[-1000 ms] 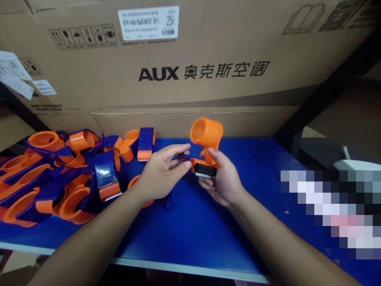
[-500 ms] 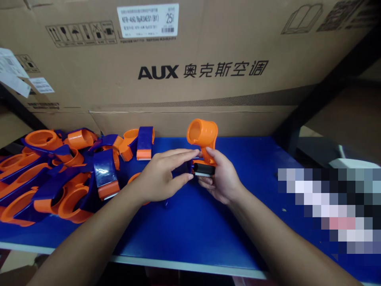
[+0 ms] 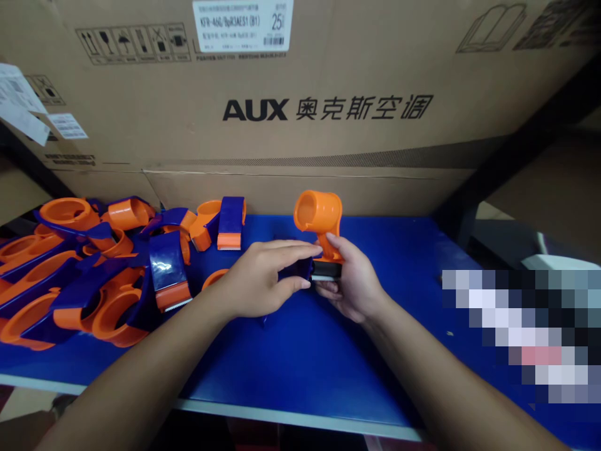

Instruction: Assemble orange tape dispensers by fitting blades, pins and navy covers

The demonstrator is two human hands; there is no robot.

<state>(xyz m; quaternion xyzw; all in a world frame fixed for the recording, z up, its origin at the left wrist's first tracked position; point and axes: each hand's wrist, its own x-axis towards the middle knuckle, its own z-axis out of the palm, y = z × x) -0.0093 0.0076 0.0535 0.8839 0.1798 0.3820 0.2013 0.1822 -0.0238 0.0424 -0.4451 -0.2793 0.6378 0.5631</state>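
Observation:
My right hand [image 3: 359, 282] is closed around the orange body of a tape dispenser [image 3: 323, 210], its ring end pointing up. A black roller [image 3: 327, 269] and a white serrated blade [image 3: 325, 279] show at its lower end, beside my fingers. My left hand [image 3: 256, 275] pinches a dark blue plastic part [image 3: 303, 269] between thumb and fingers. The blue part's right edge meets the left end of the roller; the exact fit is hidden by my fingers.
Several orange and blue tape dispensers [image 3: 169, 269] lie piled at the left of the blue shelf [image 3: 300, 376]. A large cardboard box [image 3: 328, 144] stands behind. A black post [image 3: 462, 219] rises at the right, near a pale object [image 3: 558, 263] and a pixelated patch.
My left hand has moved slightly right with the blue part, closing the gap at the roller's left end. My right hand keeps its hold; the view has shifted slightly.

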